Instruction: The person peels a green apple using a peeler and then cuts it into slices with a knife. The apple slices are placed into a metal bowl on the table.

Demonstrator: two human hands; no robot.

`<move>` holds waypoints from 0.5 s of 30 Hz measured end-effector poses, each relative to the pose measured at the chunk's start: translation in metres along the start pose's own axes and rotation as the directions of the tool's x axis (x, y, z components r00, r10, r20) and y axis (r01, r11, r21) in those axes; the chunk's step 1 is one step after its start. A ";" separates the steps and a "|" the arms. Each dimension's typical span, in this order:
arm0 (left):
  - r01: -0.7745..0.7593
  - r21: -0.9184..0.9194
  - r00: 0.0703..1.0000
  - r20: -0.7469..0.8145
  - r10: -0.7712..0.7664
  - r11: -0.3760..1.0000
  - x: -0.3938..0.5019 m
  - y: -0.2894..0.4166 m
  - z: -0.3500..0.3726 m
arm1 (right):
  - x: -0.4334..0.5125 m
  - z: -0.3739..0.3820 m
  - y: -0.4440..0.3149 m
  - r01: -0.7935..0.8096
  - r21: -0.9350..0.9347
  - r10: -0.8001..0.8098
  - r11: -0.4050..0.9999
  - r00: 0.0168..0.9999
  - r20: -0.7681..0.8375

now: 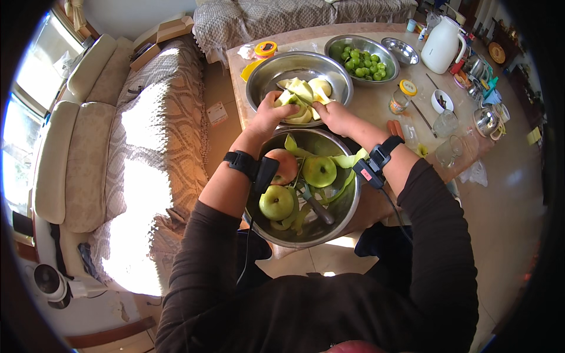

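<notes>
Over the far steel bowl, my left hand grips a peeled apple. My right hand holds a knife, its blade at the flesh of that apple. Pale peeled apple pieces lie in the bowl beneath. Nearer to me, a large steel bowl holds a green apple, another green apple, a reddish apple, a peeler and long strips of green peel.
Behind, a steel bowl holds green grapes. To the right stand a yellow-lidded jar, a small white bowl, a drinking glass and a white jug. A draped sofa is at the left.
</notes>
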State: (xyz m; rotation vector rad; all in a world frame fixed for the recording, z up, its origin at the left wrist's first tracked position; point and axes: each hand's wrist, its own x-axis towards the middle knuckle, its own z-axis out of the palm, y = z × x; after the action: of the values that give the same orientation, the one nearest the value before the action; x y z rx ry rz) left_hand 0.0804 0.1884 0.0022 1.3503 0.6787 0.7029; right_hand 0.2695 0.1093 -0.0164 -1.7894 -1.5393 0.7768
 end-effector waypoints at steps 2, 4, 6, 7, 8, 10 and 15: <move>0.019 -0.016 1.000 -0.003 -0.019 1.000 0.000 -0.001 0.001 | 0.000 -0.001 0.001 0.034 0.018 -0.034 0.999 0.999 0.024; 0.041 -0.041 0.999 -0.011 -0.042 0.998 0.001 0.000 0.001 | -0.001 -0.006 -0.002 -0.028 0.057 0.024 0.998 0.998 0.060; 0.035 -0.050 0.999 0.031 -0.034 0.998 0.002 0.002 0.000 | -0.003 -0.012 -0.005 -0.154 0.116 0.139 0.981 0.982 0.129; 0.030 -0.059 0.998 0.053 -0.027 0.998 0.001 0.004 0.000 | -0.005 -0.015 -0.007 -0.193 0.150 0.169 0.970 0.973 0.158; 0.040 -0.031 0.997 0.070 -0.038 0.999 0.001 0.006 -0.002 | -0.007 -0.020 -0.008 -0.241 0.188 0.204 0.952 0.960 0.194; 0.057 0.020 0.993 0.105 -0.059 0.998 0.000 0.010 -0.005 | -0.008 -0.025 -0.009 -0.309 0.235 0.257 0.922 0.940 0.226; 0.068 -0.136 0.986 0.163 -0.046 0.988 0.001 0.017 -0.007 | -0.002 -0.032 -0.009 -0.401 0.224 0.352 0.888 0.907 0.230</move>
State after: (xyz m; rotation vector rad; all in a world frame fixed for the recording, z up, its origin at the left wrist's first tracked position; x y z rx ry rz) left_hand 0.0750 0.1952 0.0179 1.2372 0.5279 0.5793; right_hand 0.2887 0.1051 0.0107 -1.8737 -1.1305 1.3066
